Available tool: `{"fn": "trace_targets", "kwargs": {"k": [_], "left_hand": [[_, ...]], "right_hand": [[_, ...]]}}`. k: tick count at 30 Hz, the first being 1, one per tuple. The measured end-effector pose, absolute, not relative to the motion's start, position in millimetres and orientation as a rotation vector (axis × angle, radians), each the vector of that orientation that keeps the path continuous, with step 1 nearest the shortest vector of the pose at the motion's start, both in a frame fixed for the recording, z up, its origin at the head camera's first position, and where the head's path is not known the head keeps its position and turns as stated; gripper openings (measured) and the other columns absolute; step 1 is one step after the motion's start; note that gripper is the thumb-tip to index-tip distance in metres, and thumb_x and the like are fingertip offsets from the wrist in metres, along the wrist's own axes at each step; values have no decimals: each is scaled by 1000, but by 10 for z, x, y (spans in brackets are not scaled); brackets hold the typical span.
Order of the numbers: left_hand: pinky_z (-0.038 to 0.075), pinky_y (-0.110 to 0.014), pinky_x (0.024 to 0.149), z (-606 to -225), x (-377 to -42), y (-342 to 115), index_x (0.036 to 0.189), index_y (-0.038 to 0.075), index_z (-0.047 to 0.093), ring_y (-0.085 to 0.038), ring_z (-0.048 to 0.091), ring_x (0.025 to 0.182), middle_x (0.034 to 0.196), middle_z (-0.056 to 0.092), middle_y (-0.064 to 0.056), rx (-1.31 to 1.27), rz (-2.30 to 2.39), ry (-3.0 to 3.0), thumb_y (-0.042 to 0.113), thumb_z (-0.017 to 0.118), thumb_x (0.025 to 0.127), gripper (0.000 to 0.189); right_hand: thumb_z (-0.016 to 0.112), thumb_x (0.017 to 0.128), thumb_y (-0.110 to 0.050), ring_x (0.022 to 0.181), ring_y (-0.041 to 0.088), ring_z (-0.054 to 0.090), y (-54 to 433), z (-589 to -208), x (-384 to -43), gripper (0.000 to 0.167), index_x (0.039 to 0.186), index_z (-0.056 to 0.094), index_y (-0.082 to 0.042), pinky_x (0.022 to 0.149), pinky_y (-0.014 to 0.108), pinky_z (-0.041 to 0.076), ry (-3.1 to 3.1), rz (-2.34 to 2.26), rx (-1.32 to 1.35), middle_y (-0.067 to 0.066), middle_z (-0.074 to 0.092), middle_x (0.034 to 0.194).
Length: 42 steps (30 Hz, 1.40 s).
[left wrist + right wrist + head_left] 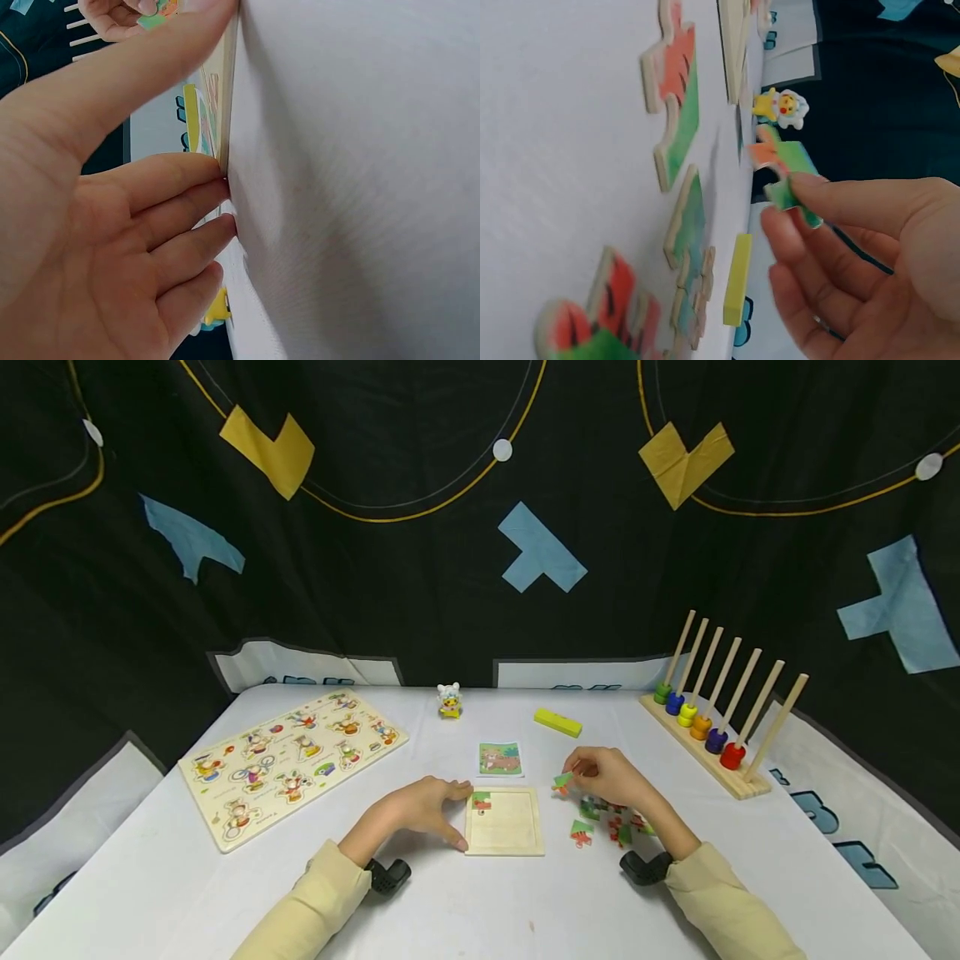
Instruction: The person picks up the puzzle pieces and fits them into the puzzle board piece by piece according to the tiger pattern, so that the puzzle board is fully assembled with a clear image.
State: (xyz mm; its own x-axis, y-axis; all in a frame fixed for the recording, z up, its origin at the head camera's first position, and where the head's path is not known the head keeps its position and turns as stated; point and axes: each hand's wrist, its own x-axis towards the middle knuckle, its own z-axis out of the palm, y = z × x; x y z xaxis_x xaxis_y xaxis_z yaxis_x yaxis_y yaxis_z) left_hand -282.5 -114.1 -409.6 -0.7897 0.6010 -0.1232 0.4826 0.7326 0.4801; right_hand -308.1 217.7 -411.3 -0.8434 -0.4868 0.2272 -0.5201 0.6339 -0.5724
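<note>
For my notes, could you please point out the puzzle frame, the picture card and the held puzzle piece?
Puzzle frame (513,831): head view, bare inside board.
Picture card (500,759): head view, middle of its picture.
Held puzzle piece (794,157): right wrist view, green part.

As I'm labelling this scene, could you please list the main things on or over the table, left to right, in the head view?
Picture board → left hand → wooden frame → held puzzle piece → right hand → peg stand.

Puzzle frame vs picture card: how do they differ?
The puzzle frame is larger than the picture card. The frame is pale and mostly bare; the card is printed with a coloured scene. The left hand touches the frame; the card is untouched. Both lie flat on the table.
</note>
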Motion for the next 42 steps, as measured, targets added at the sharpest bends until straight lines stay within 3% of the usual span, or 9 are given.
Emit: {"fn": "trace_targets", "kwargs": {"k": [19, 42], "left_hand": [[28, -45, 113, -4131, -2847, -1147, 139, 1, 49, -32, 35, 138, 147, 42, -13, 853, 622, 2648, 35, 88, 67, 89], [31, -45, 112, -4110, -2844, -1142, 139, 2, 50, -33, 36, 137, 146, 43, -12, 827, 638, 2657, 34, 88, 66, 89]], "right_hand": [[72, 85, -4, 70, 11, 63, 1679, -4043, -3058, 18, 102, 70, -9, 63, 26, 53, -2743, 1128, 941, 2, 65, 88], [72, 85, -5, 67, 9, 57, 1259, -4122, -3055, 15, 100, 72, -9, 57, 23, 49, -2865, 1093, 1008, -1, 64, 81]]}}
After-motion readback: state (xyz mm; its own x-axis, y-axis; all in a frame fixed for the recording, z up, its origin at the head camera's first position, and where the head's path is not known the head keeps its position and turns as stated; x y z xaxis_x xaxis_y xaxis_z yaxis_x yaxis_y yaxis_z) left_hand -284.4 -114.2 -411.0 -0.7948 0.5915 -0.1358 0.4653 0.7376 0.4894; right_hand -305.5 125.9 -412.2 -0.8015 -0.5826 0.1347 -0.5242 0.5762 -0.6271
